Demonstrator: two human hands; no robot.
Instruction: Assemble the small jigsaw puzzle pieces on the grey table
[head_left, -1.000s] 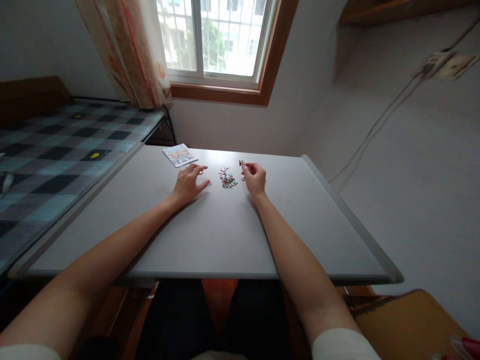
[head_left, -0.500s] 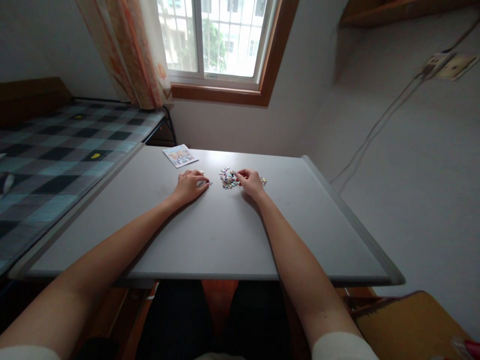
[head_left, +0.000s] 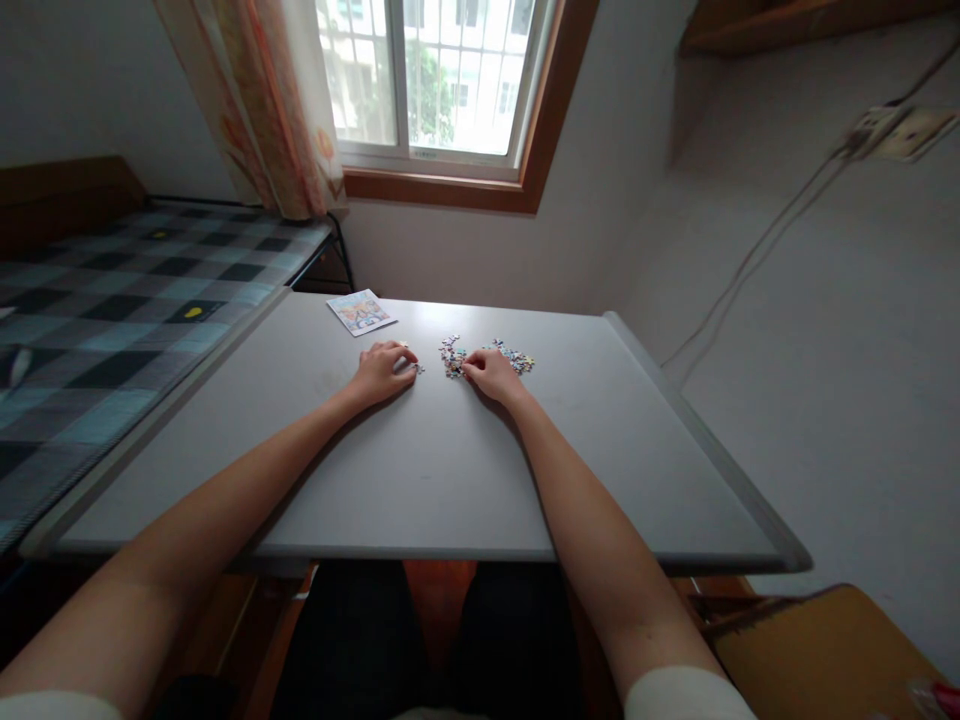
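Observation:
On the table, a loose pile of small colourful jigsaw puzzle pieces (head_left: 514, 357) spreads beneath and around my right hand (head_left: 493, 374). Its thumb and fingers are pinched together at the pile's left part, on a puzzle piece mostly hidden by the fingertips. My left hand (head_left: 382, 372) rests on the tabletop left of the pile, fingers curled with thumb and index finger close together. A small puzzle piece (head_left: 421, 370) shows at those fingertips. Another light piece (head_left: 403, 344) peeks out behind the left fingers. What lies under the left palm is hidden.
A square picture card (head_left: 361, 312) lies on the grey-white table (head_left: 420, 480) beyond my left hand. To the left stands a bed with a checked cover (head_left: 187, 265). A yellow-brown chair (head_left: 832, 650) is at the lower right. A window (head_left: 450, 80) is ahead.
My right hand has shifted slightly left and nearer, down into the pile, uncovering more pieces on the right. My left hand has hardly moved.

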